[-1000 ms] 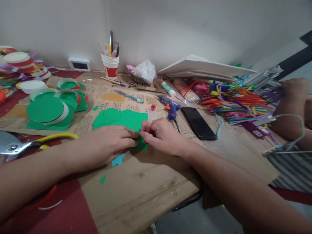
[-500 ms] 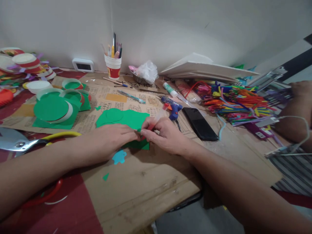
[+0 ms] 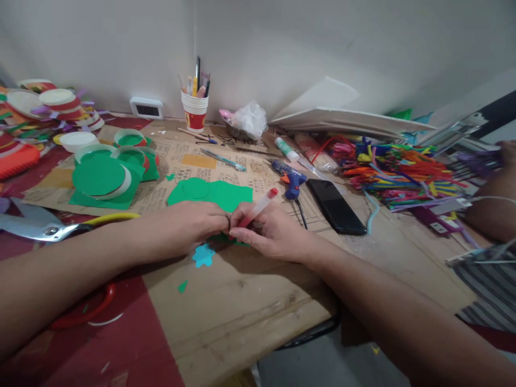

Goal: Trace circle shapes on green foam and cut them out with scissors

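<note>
My right hand (image 3: 270, 228) is closed around a pen with a clear barrel and a red end (image 3: 264, 205), which slants up to the right. Its writing tip is hidden by my fingers. My left hand (image 3: 201, 223) presses down on a green sheet (image 3: 231, 194), fingers bent and together, their tips meeting my right hand. On that sheet a round outline or disc shows near its upper left. A blue cut-out shape (image 3: 203, 255) lies just below my left hand, with a small green scrap (image 3: 183, 286) nearer me.
Large scissors (image 3: 44, 228) lie at left beside green-covered paper rings (image 3: 99, 178). A phone (image 3: 336, 207), a blue glue gun (image 3: 294, 183) and a heap of pipe cleaners (image 3: 395, 166) are at right. A cup of pens (image 3: 195, 113) stands by the wall. Another person's arm (image 3: 487, 199) shows far right.
The pen has tilted, with its red end now lower and the barrel more plainly in view. My left fingers have curled in more. The whole view has shifted slightly.
</note>
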### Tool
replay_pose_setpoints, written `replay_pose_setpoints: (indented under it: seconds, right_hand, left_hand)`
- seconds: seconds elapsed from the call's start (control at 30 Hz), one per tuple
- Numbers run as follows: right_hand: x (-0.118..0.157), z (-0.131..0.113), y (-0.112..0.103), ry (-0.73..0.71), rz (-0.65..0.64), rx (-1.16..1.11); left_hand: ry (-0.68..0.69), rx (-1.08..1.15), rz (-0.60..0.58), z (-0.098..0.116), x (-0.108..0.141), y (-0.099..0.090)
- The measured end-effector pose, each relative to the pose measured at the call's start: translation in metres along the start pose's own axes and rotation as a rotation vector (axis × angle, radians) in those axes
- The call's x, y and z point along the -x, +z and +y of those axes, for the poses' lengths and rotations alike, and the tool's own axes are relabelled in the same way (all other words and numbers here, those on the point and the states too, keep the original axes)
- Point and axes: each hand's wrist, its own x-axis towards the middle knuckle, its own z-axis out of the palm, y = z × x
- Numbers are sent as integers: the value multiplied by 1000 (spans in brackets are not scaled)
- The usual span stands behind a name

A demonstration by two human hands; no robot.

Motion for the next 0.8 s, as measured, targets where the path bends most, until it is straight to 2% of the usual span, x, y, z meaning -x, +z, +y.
replay_pose_setpoints:
  seconds: [0.8]
  right_hand:
    - [-1, -2, 2, -53, 12, 27]
  left_hand:
    - [11, 33, 6, -1, 0, 2]
